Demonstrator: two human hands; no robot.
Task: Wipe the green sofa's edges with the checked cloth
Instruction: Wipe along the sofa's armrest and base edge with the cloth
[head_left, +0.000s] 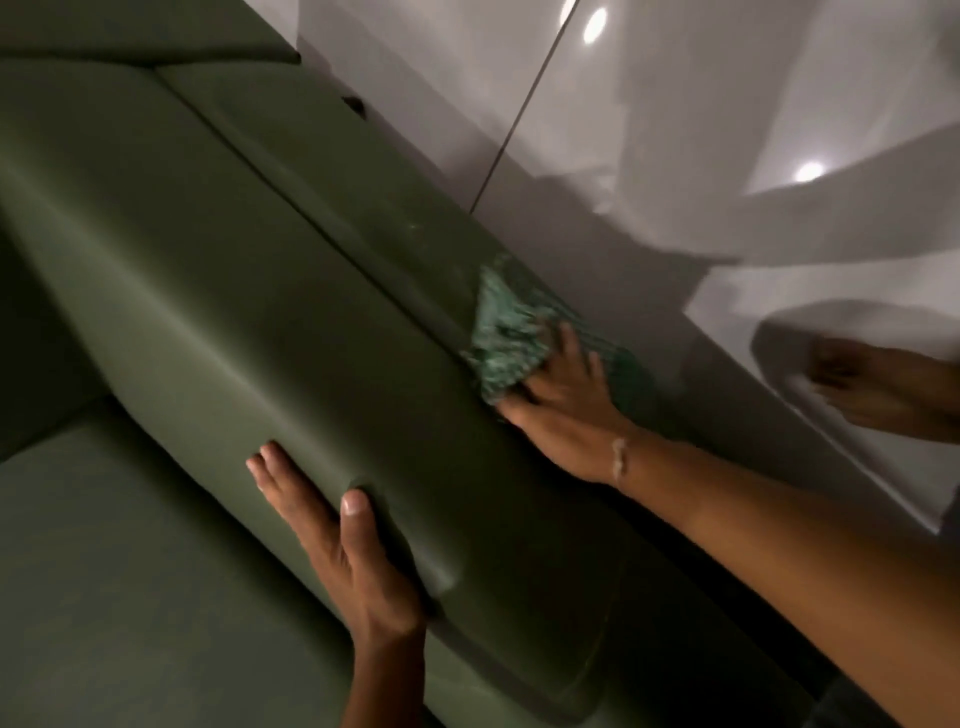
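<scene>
The green sofa (208, 291) fills the left and middle of the view, its back cushion running diagonally. A green checked cloth (506, 338) lies bunched on the sofa's top back edge, beside the wall. My right hand (566, 410) presses flat on the cloth's near end, fingers spread over it. My left hand (337, 540) rests on the front face of the back cushion, thumb hooked over its rounded edge, holding nothing loose.
A glossy white wall (649, 130) with a vertical panel seam runs right behind the sofa's back edge; it mirrors my hand and ceiling lights. The seat cushion (130, 597) lies at the lower left.
</scene>
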